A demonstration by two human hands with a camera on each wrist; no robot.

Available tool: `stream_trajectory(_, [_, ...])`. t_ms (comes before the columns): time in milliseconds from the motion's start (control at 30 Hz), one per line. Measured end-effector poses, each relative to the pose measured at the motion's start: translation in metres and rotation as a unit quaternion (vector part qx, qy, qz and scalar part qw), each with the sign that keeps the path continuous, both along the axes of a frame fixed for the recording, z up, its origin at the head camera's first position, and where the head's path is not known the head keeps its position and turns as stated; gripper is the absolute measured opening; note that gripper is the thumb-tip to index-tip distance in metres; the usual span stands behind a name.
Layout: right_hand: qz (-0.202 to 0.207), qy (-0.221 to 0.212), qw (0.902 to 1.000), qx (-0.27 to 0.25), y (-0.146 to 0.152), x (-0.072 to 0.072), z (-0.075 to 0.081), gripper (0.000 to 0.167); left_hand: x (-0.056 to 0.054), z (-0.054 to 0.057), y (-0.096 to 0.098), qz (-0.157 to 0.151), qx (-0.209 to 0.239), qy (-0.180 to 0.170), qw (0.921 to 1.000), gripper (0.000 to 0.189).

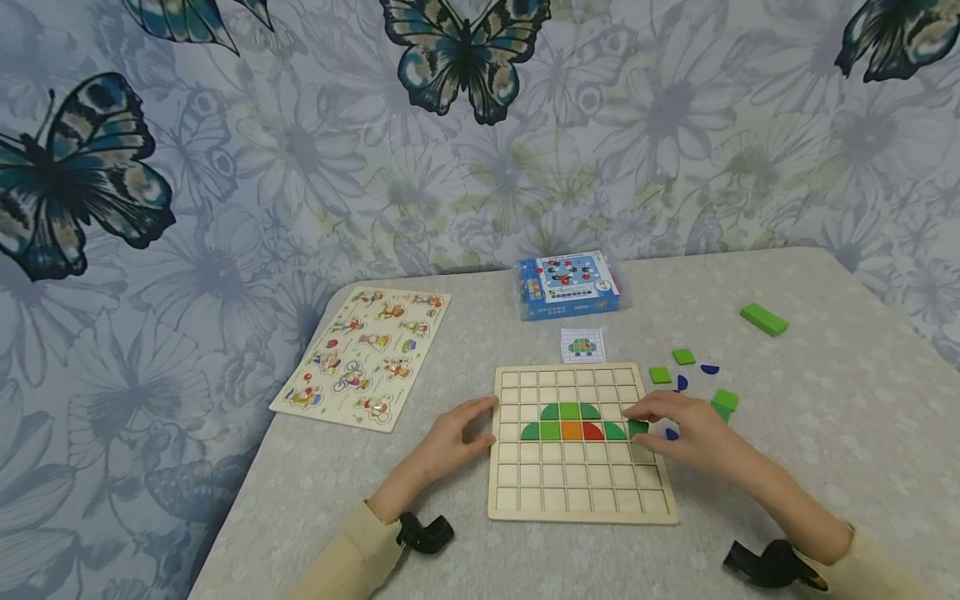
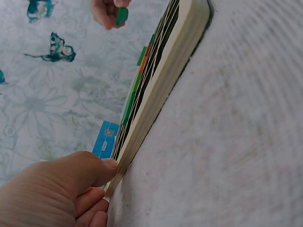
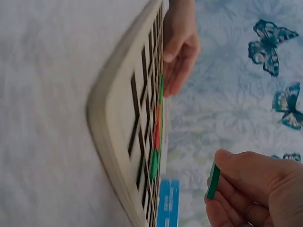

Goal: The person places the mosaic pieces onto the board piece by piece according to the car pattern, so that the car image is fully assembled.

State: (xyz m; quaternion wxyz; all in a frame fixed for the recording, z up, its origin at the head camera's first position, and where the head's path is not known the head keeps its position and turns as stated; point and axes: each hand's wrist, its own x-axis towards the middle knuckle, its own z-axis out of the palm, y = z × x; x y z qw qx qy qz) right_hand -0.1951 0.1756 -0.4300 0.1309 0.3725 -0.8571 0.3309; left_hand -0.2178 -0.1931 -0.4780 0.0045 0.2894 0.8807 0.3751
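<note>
A wooden grid board [image 1: 582, 498] lies on the table with a row of green, orange and red pieces [image 1: 572, 431] and a shorter green row above it. My left hand [image 1: 448, 440] rests at the board's left edge, with thumb and forefinger spread along it. Over the board's right side, my right hand [image 1: 693, 429] pinches a dark green piece [image 3: 214, 182] between thumb and fingers. In the right wrist view that piece is held above the board surface. A small picture card [image 1: 582, 345] of a green, red and orange figure lies just behind the board.
Loose light green squares [image 1: 683, 357] and dark blue half-round pieces [image 1: 709, 369] lie right of the board. Farther right is a green block [image 1: 763, 319]. A blue box [image 1: 570, 286] stands at the back, and a pale picture board [image 1: 363, 358] lies to the left.
</note>
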Motion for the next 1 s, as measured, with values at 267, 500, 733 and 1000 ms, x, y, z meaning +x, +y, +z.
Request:
stream_trajectory(267, [0.028, -0.065, 0.9972, 0.027, -0.018, 0.000, -0.014, 0.027, -0.003, 0.001, 0.001, -0.001, -0.003, 0.004, 1.0000, 0.056])
stream_trajectory(500, [0.025, -0.058, 0.9963, 0.058, -0.020, 0.000, -0.026, 0.027, -0.001, 0.000, 0.000, -0.002, -0.002, 0.002, 1.0000, 0.055])
stream_trajectory(733, [0.018, -0.063, 0.9952, 0.073, -0.020, 0.000, -0.030, 0.029, 0.000, 0.001, 0.000, 0.000, 0.001, 0.000, 1.0000, 0.056])
stream_trajectory(1000, [0.030, -0.040, 0.9970, 0.058, -0.019, 0.000, -0.031, 0.029, 0.000, 0.000, 0.000, 0.000, 0.000, 0.001, 1.0000, 0.055])
